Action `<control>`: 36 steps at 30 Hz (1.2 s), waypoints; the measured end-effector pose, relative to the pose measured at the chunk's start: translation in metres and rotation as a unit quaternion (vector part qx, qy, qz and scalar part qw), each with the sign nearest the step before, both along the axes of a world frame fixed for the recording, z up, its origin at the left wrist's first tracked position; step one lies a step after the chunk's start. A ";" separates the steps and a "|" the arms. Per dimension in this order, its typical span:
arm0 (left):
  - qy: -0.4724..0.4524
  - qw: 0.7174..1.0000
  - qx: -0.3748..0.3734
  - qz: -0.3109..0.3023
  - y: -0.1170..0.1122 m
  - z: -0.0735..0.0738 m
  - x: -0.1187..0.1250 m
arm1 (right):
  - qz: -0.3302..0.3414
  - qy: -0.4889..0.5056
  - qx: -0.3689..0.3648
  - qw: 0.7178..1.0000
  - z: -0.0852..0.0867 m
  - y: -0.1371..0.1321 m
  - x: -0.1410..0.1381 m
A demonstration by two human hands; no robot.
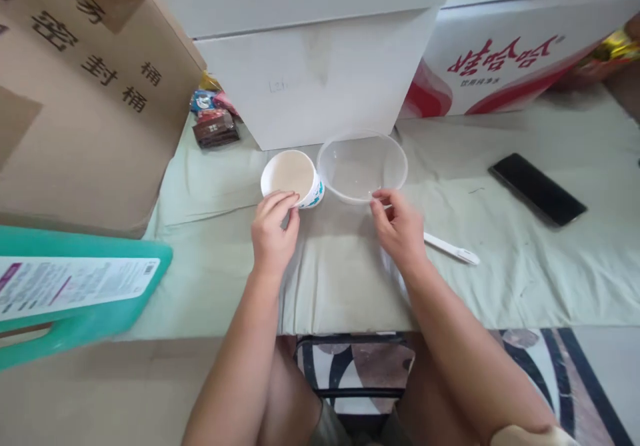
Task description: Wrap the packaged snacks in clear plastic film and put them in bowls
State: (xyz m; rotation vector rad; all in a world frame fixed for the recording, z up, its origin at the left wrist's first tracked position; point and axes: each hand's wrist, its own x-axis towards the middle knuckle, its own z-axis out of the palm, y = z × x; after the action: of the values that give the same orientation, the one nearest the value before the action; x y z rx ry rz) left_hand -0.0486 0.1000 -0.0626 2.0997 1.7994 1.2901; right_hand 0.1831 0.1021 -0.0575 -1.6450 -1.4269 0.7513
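My left hand [274, 229] pinches the near rim of a white paper cup [289, 171] with a blue pattern on its side. The cup looks open at the top, and its pale inside shows. To its right, almost touching it, sits a clear round plastic bowl [357, 164]. My right hand [399, 225] has thumb and forefinger closed on the bowl's near rim. From behind that hand a slim white plastic stick-like tool [453, 249] points to the right; its other end is hidden. Something clear lies partly under my right wrist, too covered to name.
White cartons [320, 86] stand behind the bowl, one with red lettering [505, 59]. A large brown cardboard box [90, 99] and a green jug [100, 319] flank the left. Small wrapped packets [215, 126] lie by the box. A black phone [537, 189] rests on the cloth at right.
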 end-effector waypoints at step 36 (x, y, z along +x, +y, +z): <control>-0.765 0.611 -0.189 0.076 0.014 0.010 -0.049 | 0.240 -0.252 0.068 0.935 0.055 0.266 -0.378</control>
State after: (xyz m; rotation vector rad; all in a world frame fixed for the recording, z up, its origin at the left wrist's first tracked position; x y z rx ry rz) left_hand -0.0978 0.1143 -0.0527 0.1015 1.0702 1.5817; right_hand -0.1948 0.3680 -0.0027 -1.4493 -2.2461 0.4816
